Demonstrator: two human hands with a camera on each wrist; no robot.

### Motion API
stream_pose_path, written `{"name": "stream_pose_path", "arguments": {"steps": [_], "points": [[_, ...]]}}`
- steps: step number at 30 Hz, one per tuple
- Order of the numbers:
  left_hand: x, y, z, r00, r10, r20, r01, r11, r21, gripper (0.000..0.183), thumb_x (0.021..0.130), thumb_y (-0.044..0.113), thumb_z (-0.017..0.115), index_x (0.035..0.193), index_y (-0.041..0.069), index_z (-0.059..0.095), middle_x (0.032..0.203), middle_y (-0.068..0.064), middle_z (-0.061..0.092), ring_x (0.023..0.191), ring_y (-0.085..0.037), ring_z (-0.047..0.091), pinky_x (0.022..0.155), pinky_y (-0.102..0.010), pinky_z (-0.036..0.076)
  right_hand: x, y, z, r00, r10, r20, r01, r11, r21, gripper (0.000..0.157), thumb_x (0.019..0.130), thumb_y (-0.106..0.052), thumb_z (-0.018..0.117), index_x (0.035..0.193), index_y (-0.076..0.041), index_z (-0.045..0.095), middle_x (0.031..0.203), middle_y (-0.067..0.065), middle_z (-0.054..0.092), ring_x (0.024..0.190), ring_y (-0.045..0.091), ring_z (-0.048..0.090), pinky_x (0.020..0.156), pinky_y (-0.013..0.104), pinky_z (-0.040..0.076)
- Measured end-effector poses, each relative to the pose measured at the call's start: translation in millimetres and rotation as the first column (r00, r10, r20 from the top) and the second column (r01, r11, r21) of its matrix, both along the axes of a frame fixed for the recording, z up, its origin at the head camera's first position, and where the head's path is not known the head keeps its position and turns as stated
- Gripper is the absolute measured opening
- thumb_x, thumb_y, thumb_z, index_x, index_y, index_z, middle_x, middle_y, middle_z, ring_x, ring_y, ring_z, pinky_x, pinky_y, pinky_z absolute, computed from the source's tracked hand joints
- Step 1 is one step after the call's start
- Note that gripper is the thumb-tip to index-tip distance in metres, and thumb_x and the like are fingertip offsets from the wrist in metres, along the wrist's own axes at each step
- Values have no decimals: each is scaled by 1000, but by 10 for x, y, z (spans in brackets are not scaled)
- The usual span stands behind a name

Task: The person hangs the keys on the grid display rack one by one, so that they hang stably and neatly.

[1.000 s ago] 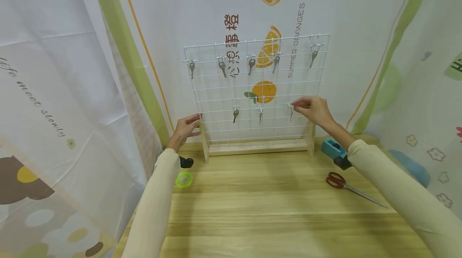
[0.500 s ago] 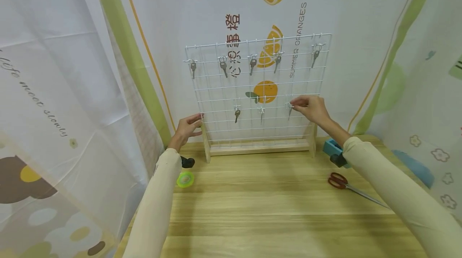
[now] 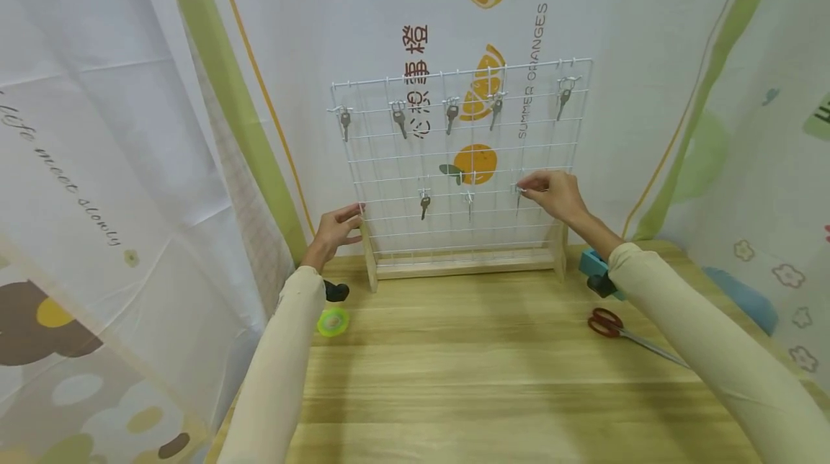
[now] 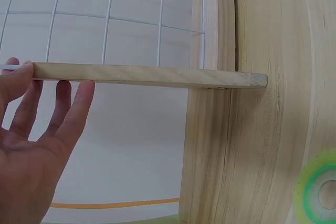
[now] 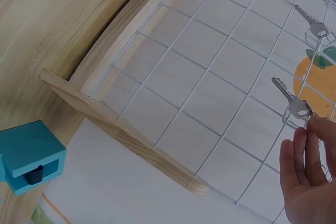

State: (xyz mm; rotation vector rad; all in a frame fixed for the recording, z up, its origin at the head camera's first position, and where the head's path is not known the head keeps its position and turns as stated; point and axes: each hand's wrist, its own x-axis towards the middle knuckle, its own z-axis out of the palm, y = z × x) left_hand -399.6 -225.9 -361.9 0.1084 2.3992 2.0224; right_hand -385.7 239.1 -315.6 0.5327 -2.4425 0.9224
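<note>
A white wire grid rack stands upright in a wooden base at the back of the table. Several keys hang from hooks on it, along an upper row and a lower row. My left hand holds the rack's left wooden upright, thumb on one side and fingertips on the other. At the lower right of the grid, my right hand pinches a silver key by its head, beside a white hook. The key's blade points downward in the head view.
Red-handled scissors lie on the table at right, near a teal tape dispenser close to the rack's right foot. A yellow-green tape roll lies at left. Printed curtains hang behind and on both sides.
My right hand has shifted slightly left with the key, which has turned edge-on in the head view. The left hand stays at the upright.
</note>
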Motion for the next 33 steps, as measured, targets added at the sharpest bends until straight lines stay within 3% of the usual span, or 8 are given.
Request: {"name": "stream_pose_path", "arguments": {"steps": [9,20,33], "points": [[-9,-5,-13,999,-1,-33,-1,997,-72,47,109,7,55,156,9,49,161,-13,45,143,-34,48,106,-47,55,42,27,22,1000,10,8,-10,1000,-8,16,96,-1,73,111,5,77,107,23,76,98,41,74,86,53,63],[0,-66,-2,998,-27,-53,20,991,-132,50,110,13,55,158,7,45,161,-13,44,145,-34,46,110,-50,52,183,187,-21,999,10,-51,-10,1000,6,16,95,2,72,110,6,76,104,26,75,96,43,73,88,58,61],[172,-201,66,992,-105,-64,87,968,-235,50,111,11,52,159,3,41,163,-16,41,148,-37,40,110,-54,50,328,410,-168,1000,-5,-25,6,999,33,34,101,-12,69,128,7,66,122,32,68,112,50,65,96,64,56]]}}
